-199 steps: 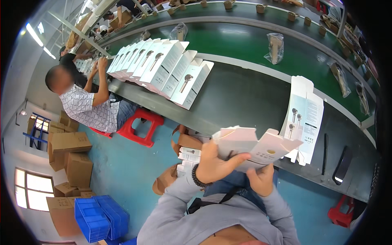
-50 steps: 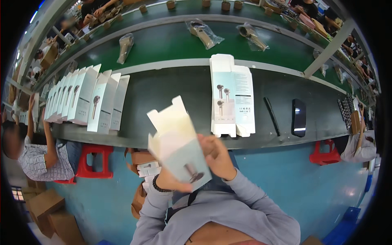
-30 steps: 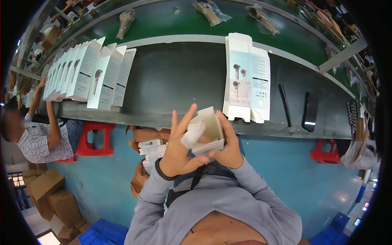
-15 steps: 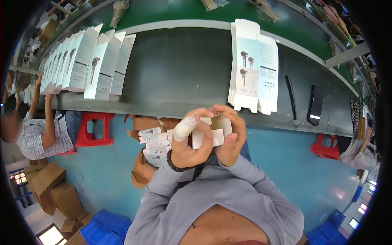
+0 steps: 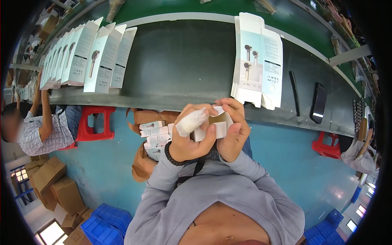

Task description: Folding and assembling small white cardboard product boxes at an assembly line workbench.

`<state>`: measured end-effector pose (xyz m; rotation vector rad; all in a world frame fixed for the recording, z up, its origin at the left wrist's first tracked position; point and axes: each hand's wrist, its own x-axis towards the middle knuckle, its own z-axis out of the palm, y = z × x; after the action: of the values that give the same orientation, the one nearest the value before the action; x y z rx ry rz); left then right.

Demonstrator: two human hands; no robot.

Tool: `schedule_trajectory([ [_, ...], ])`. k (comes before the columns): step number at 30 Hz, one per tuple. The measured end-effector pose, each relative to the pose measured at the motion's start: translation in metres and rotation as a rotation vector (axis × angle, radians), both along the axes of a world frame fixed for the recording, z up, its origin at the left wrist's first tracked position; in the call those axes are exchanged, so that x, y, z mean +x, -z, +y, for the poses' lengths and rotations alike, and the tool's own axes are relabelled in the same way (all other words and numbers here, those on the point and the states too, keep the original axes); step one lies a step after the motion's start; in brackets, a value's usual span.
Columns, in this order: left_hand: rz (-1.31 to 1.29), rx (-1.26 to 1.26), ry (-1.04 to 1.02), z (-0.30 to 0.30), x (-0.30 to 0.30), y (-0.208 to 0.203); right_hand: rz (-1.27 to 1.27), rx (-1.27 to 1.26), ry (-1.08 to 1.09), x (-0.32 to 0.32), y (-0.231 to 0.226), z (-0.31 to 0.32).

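Stretched across the scene: one dark workbench (image 5: 179, 61), backed by one green conveyor (image 5: 155, 8). Lined up at left: a row of standing cartons (image 5: 97, 65), at least six, the farthest overlapping too closely to count. Laid flat at right: one stack of unfolded cartons (image 5: 257, 61), layers uncountable, reaching right up to the near edge. Between row and stack, a wide open stretch of worktop; right of the stack, only a narrow strip. On the floor, at least two red stools (image 5: 96, 124), one toward either side. Raised just in front of the bench's near edge: left hand (image 5: 190, 136) and right hand (image 5: 234, 132), thumbs nearest the body, fingers curled around, both clamped on one white box (image 5: 220, 130), open end up. Right of the stack: one black phone (image 5: 318, 103), then one slim black stick (image 5: 295, 93), well apart from both hands. Smallest: one white wrapping (image 5: 191, 123) around a left finger.
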<state>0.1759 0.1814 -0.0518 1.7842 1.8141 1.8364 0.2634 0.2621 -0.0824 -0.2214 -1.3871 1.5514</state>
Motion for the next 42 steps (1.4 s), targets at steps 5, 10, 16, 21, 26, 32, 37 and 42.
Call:
schedule_trajectory([
  [5,0.063,0.070,-0.025,0.003,-0.002,0.001,-0.109,0.056,0.099,0.003,-0.003,0.001],
  [10,0.137,-0.068,-0.021,0.001,-0.003,-0.005,-0.122,0.038,0.032,0.005,-0.004,0.007],
  [16,0.167,0.027,-0.054,0.001,-0.004,-0.011,-0.384,-0.017,-0.510,0.008,-0.019,0.026],
  [21,0.107,-0.010,0.017,0.001,0.000,-0.008,-0.342,0.005,-0.533,0.007,-0.017,0.025],
  [26,0.136,-0.028,0.007,-0.001,0.002,-0.003,-0.283,-0.393,-0.663,0.007,-0.010,0.023],
  [32,0.180,-0.017,-0.010,0.000,0.001,-0.002,-0.284,-0.312,-0.559,0.005,-0.006,0.018],
  [37,-0.158,0.191,-0.072,0.000,-0.002,-0.010,-0.151,-0.155,-0.479,0.004,0.011,0.010],
  [42,-0.263,0.106,-0.065,-0.006,-0.007,-0.034,-0.415,0.181,-0.426,0.006,0.014,-0.008],
])
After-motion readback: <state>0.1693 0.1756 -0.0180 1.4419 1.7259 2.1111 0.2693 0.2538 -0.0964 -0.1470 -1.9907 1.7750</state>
